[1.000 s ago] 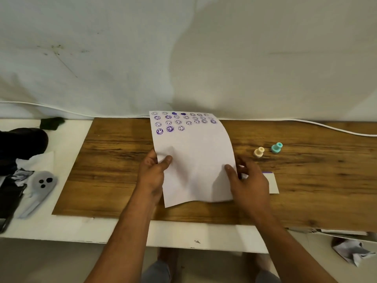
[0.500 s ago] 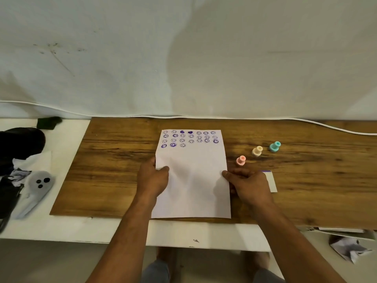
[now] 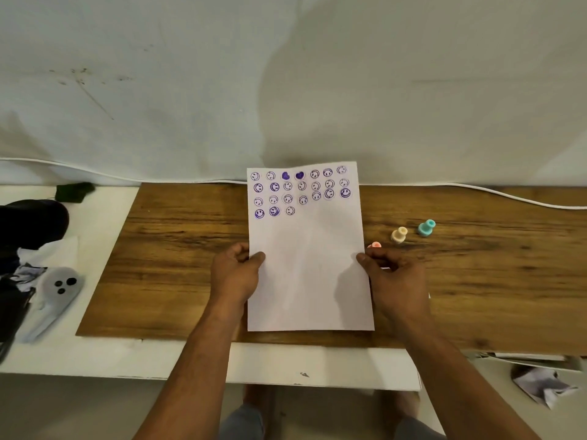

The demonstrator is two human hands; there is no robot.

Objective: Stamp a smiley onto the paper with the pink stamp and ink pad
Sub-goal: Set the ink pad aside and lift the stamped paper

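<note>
A white paper (image 3: pixel 306 265) with several purple smiley prints near its top edge is held up off the wooden board (image 3: pixel 178 249). My left hand (image 3: pixel 236 274) pinches its left edge, thumb on top. My right hand (image 3: pixel 395 277) pinches its right edge. The pink stamp (image 3: pixel 375 245) stands just beyond my right fingers, mostly hidden by them. The ink pad is covered by my right hand; only a white sliver shows at the wrist.
A cream stamp (image 3: pixel 399 235) and a teal stamp (image 3: pixel 426 228) stand on the board to the right. A white cable (image 3: pixel 508 195) runs along the wall. Dark objects (image 3: pixel 31 222) and a grey cloth (image 3: pixel 57 290) lie at the left. Crumpled paper (image 3: pixel 540 387) sits lower right.
The paper lay flat on the board half a second ago; now both hands have lifted it, and its top edge stands higher, in front of the wall. My right hand now covers most of the pink stamp.
</note>
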